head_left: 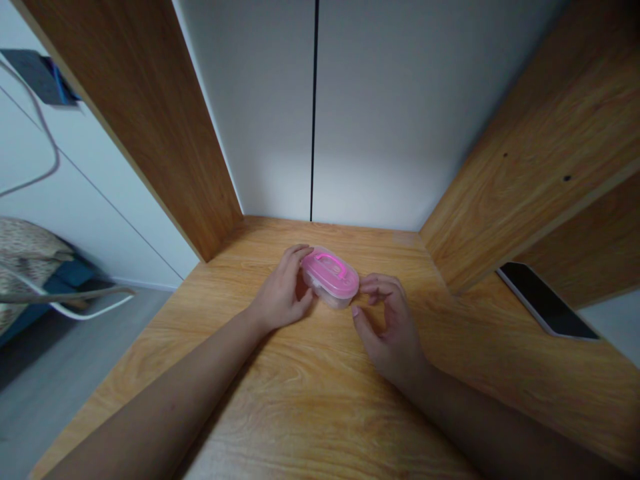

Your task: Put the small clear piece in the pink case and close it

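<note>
— Where is the box?
— The small clear box [331,279] with a pink lid sits on the wooden worktop [300,400], near the back wall.
— And the hands?
— The left hand [281,295] cups the box's left end, fingers curled against it. The right hand [387,330] is half open just beside the right end, fingertips [367,288] at the lid's edge.
— Anything else?
— A dark phone [547,300] lies well off to the right.
</note>
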`<state>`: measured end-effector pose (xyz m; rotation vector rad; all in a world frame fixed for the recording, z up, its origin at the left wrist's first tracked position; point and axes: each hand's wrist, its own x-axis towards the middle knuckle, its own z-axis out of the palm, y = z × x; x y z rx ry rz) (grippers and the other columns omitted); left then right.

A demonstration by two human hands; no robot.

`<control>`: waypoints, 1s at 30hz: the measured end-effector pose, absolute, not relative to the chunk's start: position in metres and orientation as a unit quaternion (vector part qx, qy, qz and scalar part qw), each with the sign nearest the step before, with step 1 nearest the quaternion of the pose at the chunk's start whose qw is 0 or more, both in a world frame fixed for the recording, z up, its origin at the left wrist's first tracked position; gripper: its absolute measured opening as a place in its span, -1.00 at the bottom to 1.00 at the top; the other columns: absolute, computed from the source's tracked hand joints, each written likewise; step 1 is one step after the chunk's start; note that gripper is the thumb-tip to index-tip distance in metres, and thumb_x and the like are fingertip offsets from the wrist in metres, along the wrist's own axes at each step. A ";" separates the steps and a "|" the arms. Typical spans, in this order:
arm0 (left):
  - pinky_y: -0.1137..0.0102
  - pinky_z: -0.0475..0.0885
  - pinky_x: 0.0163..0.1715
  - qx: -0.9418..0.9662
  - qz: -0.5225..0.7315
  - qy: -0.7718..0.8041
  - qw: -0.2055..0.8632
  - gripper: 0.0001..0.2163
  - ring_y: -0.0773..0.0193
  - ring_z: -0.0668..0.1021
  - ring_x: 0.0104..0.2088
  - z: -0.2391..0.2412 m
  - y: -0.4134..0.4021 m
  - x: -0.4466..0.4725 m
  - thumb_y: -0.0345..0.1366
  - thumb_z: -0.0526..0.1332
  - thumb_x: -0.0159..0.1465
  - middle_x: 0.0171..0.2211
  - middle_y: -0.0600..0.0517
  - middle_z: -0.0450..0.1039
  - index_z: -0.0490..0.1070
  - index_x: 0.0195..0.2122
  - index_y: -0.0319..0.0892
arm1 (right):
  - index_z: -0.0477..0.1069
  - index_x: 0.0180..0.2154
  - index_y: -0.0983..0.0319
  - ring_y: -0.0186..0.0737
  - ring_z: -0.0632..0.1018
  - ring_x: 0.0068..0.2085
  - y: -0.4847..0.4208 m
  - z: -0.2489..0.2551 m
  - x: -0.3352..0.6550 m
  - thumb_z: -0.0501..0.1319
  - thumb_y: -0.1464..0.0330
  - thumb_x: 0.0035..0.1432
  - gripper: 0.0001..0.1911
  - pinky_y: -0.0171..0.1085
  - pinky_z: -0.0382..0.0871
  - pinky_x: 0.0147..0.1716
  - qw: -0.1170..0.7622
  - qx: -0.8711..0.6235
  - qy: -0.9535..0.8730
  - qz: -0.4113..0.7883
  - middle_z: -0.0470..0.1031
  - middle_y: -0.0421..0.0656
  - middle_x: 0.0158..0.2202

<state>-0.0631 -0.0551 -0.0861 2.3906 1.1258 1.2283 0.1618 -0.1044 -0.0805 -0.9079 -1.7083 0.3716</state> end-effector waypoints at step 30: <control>-0.02 0.30 0.29 0.813 0.380 0.438 0.051 -0.34 0.01 0.34 0.31 -0.088 -0.053 -0.067 -0.52 0.08 0.27 0.32 -0.24 0.23 -0.04 0.40 -0.18 | -0.03 0.40 -0.02 -0.06 0.02 0.45 -0.102 -0.108 0.165 0.27 0.29 0.24 -0.19 0.10 -0.08 0.41 0.444 -0.338 -0.679 0.476 -0.12 -0.17 0.48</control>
